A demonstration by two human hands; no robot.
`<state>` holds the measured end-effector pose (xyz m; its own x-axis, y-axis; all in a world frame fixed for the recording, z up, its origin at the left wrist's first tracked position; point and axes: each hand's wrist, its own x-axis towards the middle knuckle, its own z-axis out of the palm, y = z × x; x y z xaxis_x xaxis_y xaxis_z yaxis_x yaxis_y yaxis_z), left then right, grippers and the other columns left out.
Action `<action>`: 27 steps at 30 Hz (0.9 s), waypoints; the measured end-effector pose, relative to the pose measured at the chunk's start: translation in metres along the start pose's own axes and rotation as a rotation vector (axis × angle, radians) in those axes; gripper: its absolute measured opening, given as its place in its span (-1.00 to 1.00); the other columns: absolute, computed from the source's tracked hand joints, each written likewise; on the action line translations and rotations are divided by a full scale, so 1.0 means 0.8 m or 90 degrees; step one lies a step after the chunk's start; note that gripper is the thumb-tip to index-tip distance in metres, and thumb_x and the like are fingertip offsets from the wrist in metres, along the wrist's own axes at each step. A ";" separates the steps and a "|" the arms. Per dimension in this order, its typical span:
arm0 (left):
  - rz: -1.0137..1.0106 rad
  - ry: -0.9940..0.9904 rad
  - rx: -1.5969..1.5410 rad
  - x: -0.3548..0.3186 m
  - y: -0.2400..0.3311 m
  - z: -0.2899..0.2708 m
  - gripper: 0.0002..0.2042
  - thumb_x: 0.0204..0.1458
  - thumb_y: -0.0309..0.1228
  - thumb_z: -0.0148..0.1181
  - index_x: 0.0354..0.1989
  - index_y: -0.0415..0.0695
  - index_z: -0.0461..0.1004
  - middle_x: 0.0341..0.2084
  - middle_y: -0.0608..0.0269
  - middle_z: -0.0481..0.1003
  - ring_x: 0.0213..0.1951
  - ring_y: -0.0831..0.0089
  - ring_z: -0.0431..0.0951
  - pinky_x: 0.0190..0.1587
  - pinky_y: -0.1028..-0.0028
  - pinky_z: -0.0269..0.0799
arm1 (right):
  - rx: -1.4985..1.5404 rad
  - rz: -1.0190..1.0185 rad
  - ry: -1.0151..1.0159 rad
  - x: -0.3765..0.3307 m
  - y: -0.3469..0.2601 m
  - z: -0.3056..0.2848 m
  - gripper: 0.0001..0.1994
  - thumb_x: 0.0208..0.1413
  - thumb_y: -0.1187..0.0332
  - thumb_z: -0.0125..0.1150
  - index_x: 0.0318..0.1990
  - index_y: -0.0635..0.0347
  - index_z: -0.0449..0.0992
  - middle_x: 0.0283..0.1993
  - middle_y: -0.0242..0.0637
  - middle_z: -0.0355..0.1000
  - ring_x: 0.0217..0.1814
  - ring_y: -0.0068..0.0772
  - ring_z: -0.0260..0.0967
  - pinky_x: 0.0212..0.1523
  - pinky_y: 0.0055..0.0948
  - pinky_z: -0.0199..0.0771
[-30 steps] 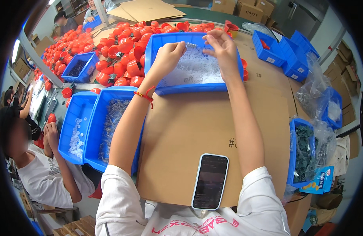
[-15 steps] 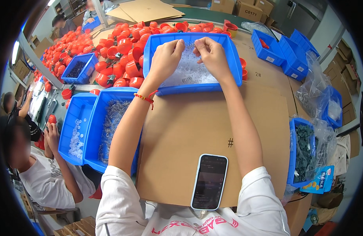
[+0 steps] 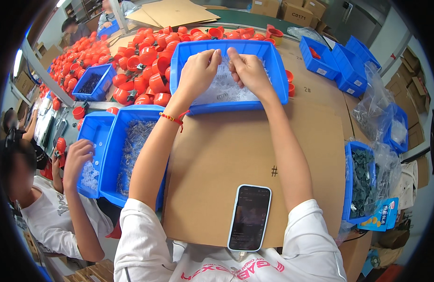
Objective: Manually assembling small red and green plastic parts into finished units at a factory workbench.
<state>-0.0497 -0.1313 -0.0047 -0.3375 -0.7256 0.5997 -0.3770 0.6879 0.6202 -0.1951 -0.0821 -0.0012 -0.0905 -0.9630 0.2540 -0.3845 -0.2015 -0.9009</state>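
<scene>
Both hands are held over a blue bin point(image 3: 235, 107) with small translucent white plastic parts point(image 3: 231, 84) in it; a coil or two shows among them. My left hand point(image 3: 198, 71), with a red cord bracelet at the wrist, is closed, thumb against the curled forefinger. Whatever it pinches is too small or hidden to make out. My right hand point(image 3: 249, 73) is a little to the right of it, fingers curled in and thumb raised. Its palm side is hidden, so any small part inside does not show.
A heap of red cup-shaped parts point(image 3: 148, 56) lies behind and left. Left of my arm stand bins of metal springs point(image 3: 134, 141) and white rings point(image 3: 90, 175); a co-worker's hand point(image 3: 79, 160) is over the rings. A phone point(image 3: 250, 216) lies on the cardboard point(image 3: 217, 155); green parts point(image 3: 362, 178) fill a right-hand bin.
My right hand's fingers have curled in and its thumb has lifted; before, its fingertips were pinched together. My left hand stays nearly still. The co-worker's hand has reached over the white rings.
</scene>
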 end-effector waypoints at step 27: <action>0.025 -0.083 -0.127 0.002 -0.009 0.002 -0.67 0.16 -0.27 -0.14 -0.33 -0.35 0.39 -0.51 0.01 0.45 -0.43 0.20 0.44 -0.31 0.34 0.33 | 0.238 -0.151 0.086 0.003 -0.001 -0.001 -0.83 0.04 0.56 0.04 -0.25 0.28 0.54 -0.36 -0.35 0.48 -0.34 -0.62 0.40 -0.29 -0.58 0.47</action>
<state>-0.0488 -0.1372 -0.0090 -0.4617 -0.6851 0.5635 -0.1876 0.6963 0.6928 -0.1959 -0.0837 0.0008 -0.1691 -0.8555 0.4895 -0.0531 -0.4880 -0.8712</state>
